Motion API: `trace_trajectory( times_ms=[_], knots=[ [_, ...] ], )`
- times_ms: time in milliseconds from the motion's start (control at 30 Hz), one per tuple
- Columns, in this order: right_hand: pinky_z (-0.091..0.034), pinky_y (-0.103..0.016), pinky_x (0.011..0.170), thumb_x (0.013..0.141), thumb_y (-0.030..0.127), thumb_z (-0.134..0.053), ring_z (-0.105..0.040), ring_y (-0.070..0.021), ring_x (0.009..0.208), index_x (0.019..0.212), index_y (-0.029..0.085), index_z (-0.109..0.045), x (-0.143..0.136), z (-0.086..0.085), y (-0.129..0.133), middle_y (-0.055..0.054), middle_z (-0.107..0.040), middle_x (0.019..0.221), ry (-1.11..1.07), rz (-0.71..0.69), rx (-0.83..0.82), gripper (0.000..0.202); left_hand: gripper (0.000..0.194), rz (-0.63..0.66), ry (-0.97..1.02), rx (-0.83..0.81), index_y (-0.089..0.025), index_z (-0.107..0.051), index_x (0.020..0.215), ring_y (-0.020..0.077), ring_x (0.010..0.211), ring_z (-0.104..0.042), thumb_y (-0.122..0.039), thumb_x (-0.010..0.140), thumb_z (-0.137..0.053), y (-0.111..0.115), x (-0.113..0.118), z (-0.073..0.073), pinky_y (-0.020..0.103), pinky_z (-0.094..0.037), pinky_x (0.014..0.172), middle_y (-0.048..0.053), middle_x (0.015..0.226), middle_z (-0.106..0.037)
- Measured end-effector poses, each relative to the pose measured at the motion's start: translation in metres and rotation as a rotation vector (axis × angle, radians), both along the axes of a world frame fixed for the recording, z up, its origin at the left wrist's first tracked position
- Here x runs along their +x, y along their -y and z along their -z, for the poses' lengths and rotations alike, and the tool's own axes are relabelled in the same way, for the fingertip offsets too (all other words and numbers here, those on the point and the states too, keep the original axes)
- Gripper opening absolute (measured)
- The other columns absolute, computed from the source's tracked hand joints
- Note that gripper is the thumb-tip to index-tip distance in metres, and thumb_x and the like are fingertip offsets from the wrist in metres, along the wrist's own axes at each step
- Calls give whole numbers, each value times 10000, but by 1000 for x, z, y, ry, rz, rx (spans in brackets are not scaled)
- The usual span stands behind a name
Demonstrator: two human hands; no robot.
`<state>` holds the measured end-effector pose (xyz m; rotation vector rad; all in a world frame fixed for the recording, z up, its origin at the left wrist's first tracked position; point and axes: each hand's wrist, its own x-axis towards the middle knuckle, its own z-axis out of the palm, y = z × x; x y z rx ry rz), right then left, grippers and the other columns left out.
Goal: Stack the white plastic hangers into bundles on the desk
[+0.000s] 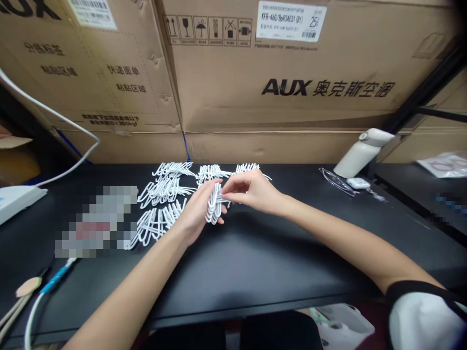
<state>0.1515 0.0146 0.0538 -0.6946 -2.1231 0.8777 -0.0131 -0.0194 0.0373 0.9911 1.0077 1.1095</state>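
Over the black table, my left hand [199, 211] is closed around a small bundle of white bent-wire hooks [214, 204], their looped ends facing me. From the right, my right hand [253, 191] pinches at the bundle's right side with thumb and forefinger; the exact piece between the fingertips is partly hidden. Behind and left of my hands, similar white hooks lie nested in several rows: a near-left group [156, 224], a middle-left group [164, 191], a back-left group [173, 169], and others at the back centre [211, 172] and back right [248, 168], partly covered by my hands.
Large cardboard boxes [292, 63] wall off the back of the black table [277, 272]. A pale bottle [361, 154] leans at the right, near a white earphone case [358, 183]. At left are a blurred-out device [98, 221], its cable [54, 279] and a white box [18, 201].
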Motion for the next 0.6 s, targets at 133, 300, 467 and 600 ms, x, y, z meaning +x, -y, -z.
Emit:
trace_trajectory(
  times_ms=[133,300,467,600],
  knots=[
    [-508,-234,608,775,210,-650,-622,-123,615,756,144,-677,1,0,-2,-25,-673,691,12,-27,-49,74,243,29,-25,-40,-164,-581,1088,134,532,-588,-298,887,-546,1,0,-1,242,-532,410,19,702,-605],
    [-471,-232,582,809,317,-634,-607,-123,611,776,139,-682,7,-8,-7,-27,-674,688,39,-14,-34,187,235,-56,-20,-62,-166,-563,1103,134,509,-594,-237,880,-553,1,1,-4,243,-513,371,33,763,-632],
    [-461,-262,583,862,390,-557,-596,-131,585,795,124,-671,17,-8,-25,-58,-693,732,-51,257,73,297,263,-253,68,-26,-159,-523,1156,118,509,-609,-186,894,-518,-4,-1,-8,249,-521,382,75,964,-664],
    [-445,-274,650,918,335,-478,-594,-146,663,810,140,-682,17,10,-36,-51,-692,753,122,287,290,302,202,-362,164,-4,-154,-544,1096,117,521,-618,-176,901,-494,-8,-5,-9,234,-521,401,46,883,-652]
  ],
)
